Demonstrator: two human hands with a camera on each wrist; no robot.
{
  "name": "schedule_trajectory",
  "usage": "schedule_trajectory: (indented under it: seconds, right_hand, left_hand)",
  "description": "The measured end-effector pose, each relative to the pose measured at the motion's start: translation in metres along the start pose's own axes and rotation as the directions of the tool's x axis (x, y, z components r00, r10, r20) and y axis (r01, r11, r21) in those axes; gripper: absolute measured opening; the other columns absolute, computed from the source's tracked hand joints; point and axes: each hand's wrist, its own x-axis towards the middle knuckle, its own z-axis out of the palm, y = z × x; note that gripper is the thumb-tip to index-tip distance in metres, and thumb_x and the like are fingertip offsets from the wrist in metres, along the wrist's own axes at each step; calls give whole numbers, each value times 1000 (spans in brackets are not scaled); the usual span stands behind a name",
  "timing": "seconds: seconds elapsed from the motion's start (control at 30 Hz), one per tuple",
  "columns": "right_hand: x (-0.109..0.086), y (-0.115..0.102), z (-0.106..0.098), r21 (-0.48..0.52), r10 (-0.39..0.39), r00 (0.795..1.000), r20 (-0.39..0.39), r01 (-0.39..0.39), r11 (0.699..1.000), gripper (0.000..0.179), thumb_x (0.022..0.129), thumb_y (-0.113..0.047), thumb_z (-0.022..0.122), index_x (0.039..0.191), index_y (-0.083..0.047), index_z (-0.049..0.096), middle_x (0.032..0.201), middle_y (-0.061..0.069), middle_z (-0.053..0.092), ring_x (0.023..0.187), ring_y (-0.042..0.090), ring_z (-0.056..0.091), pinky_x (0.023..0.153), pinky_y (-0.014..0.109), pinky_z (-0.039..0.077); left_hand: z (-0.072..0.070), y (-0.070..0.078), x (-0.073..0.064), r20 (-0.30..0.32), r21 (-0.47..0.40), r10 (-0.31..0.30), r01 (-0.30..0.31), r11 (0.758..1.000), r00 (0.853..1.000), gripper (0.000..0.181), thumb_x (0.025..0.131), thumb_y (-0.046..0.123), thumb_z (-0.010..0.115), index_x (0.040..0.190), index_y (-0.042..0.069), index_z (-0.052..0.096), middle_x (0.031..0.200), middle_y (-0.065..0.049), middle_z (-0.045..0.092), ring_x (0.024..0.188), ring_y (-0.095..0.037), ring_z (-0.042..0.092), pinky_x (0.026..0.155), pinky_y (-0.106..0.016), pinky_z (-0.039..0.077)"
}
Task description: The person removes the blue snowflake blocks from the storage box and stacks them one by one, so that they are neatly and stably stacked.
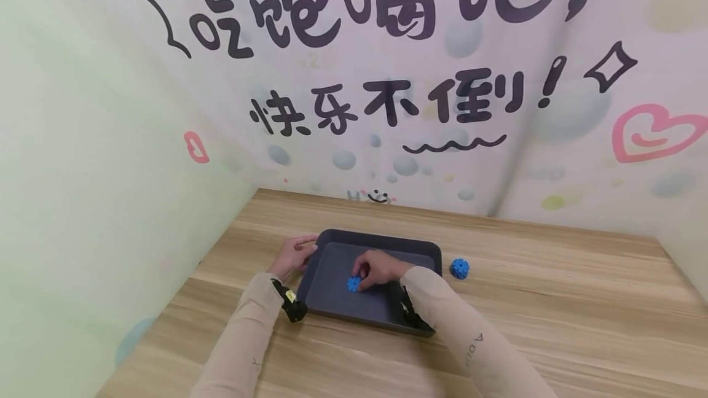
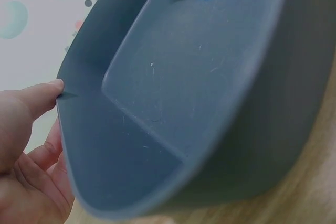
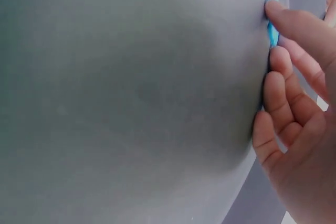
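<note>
A dark grey rectangular tray [image 1: 337,312] stands on the wooden table. At its left end my left hand [image 1: 295,257] holds the wall; the left wrist view shows the thumb on the rim [image 2: 59,90] and the other fingers outside. Inside the tray my right hand [image 1: 378,267] pinches a flat blue notched disc [image 1: 353,284] by its edge, low over the tray floor. In the right wrist view the thumb presses the disc [image 3: 273,32], and the other fingertips are close to the floor or touching it; which, I cannot tell.
A short stack of similar blue notched discs [image 1: 460,268] sits on the table just right of the tray. Bare wooden table [image 1: 570,300] extends farther right. Behind the table hangs a printed wall covering [image 1: 354,158] with large black characters.
</note>
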Motion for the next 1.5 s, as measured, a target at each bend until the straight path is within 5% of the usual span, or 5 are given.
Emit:
schedule_trajectory:
  seconds: [0.2, 0.5, 1.17, 1.5]
  right_hand:
    - [-3, 8, -2, 31, 54, 997, -50, -53, 998, 21, 69, -15, 75, 85, -8, 64, 67, -6, 54, 60, 6, 47, 55, 19, 40]
    - [-8, 12, -6, 84, -70, 997, 31, 67, 994, 39, 73, -8, 71, 110, -2, 60, 71, -4, 51, 61, 6, 44, 57, 19, 39]
    - [-10, 10, -8, 15, -2, 1000, -20, 2, 1000, 25, 70, -15, 74, 93, -7, 67, 75, -5, 56, 68, 7, 48, 61, 20, 42]
    - [-10, 5, -15, 4, -1, 1000, -30, 1, 1000, 23, 74, -17, 71, 94, -7, 65, 79, -4, 59, 70, 7, 52, 64, 20, 44]
  left_hand:
    - [0, -2, 2, 3, -13, -4, 4, 1000, 1000, 33, 87, 13, 55, 120, 9, 56, 102, -17, 61, 75, -16, 59, 57, -28, 49]
    - [-1, -2, 2, 1, -1, 8, -8, 1000, 1000, 34, 87, 13, 55, 121, 7, 55, 106, -20, 60, 78, -17, 60, 58, -28, 49]
    - [0, 1, -1, 4, -9, -17, 17, 1000, 1000, 34, 87, 15, 55, 121, 9, 55, 104, -17, 61, 77, -17, 59, 59, -28, 49]
    - [-2, 0, -2, 17, -22, 31, -31, 999, 999, 31, 87, 16, 56, 118, 11, 58, 102, -17, 61, 80, -19, 60, 61, -30, 50]
